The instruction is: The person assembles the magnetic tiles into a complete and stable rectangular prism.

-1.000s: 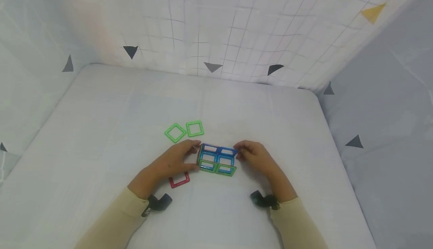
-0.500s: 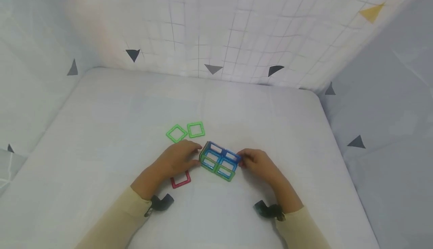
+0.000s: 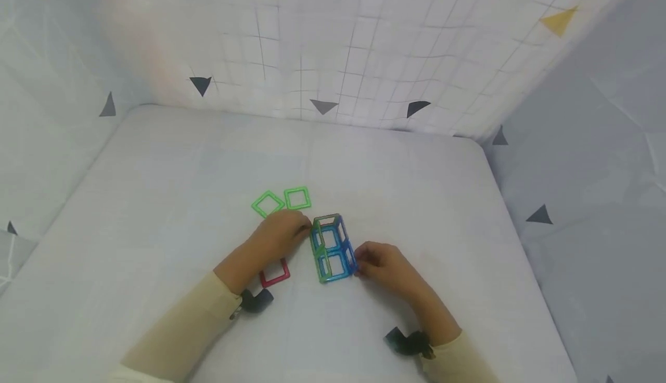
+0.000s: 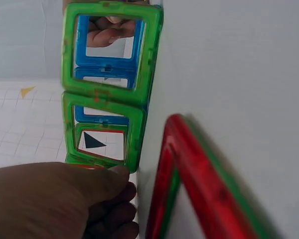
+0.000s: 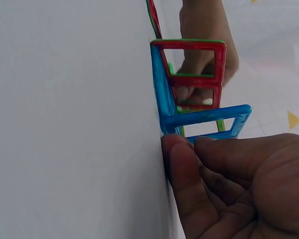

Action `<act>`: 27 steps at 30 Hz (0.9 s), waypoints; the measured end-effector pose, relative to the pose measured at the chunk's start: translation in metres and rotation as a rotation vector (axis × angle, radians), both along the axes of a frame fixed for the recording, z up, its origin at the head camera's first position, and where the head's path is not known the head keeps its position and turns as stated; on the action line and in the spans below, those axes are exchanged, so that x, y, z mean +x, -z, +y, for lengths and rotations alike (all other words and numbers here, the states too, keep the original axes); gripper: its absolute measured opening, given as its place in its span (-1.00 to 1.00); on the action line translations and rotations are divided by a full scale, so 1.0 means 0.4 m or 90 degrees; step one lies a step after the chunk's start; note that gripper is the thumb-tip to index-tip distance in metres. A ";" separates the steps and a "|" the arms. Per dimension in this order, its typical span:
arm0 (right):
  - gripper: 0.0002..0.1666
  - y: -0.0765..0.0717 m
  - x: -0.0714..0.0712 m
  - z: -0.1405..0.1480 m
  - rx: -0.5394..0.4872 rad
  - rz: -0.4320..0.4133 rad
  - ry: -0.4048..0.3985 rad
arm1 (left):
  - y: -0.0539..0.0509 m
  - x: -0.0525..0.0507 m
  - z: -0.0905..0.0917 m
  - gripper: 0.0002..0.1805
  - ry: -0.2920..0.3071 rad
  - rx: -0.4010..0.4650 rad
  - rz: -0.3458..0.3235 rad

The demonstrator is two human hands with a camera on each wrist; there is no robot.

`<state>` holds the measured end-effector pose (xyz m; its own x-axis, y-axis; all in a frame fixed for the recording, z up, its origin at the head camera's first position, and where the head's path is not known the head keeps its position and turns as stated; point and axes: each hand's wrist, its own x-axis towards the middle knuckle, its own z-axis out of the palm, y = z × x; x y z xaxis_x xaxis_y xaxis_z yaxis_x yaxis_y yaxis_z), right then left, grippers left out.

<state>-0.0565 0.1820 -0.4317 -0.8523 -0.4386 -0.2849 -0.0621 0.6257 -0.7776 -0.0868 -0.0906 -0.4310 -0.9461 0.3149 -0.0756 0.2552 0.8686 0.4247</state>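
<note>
A small open-topped frame of magnetic tiles (image 3: 333,251) stands on the table, its long side running away from the wearer. Blue squares form its floor and right wall, green ones (image 4: 104,97) the left wall, and one more tile closes the far end. At the far left corner, my left hand (image 3: 273,238) pinches the frame's edge; the thumb lies against a green tile in the left wrist view. My right hand (image 3: 387,267) pinches the near end of the right wall, beside a slanting blue tile (image 5: 207,118), with its other fingers curled.
Two green squares (image 3: 267,203) (image 3: 298,198) lie flat beyond my left hand. Partly covered by that hand, a red square (image 3: 274,282) rests on the white table (image 3: 416,186). Pale fabric walls surround the table's back and sides.
The tile frame has turned clockwise, from lying mostly left-to-right to pointing away. My left hand has shifted to its far left corner, and my right hand has come nearer the wearer.
</note>
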 end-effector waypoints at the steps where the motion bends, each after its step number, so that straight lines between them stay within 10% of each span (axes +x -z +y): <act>1: -0.81 -0.002 0.005 -0.005 0.000 -0.003 0.000 | -0.001 -0.004 0.006 -0.74 -0.001 0.002 -0.004; 12: -0.85 0.009 0.033 -0.047 -0.017 0.030 0.001 | -0.027 -0.033 0.058 -0.67 -0.049 0.085 -0.102; 19: -0.80 0.019 -0.035 -0.033 0.033 0.119 0.156 | -0.035 -0.007 0.062 -0.38 -0.079 0.192 -0.139; 27: -0.60 0.021 -0.088 -0.029 0.031 0.152 0.090 | -0.034 -0.003 0.086 -0.43 -0.094 0.209 -0.124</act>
<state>-0.0916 0.1705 -0.4402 -0.9495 -0.3017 -0.0859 -0.1499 0.6770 -0.7205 -0.0881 -0.0561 -0.4176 -0.9609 0.2139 -0.1760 0.0253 0.7006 0.7131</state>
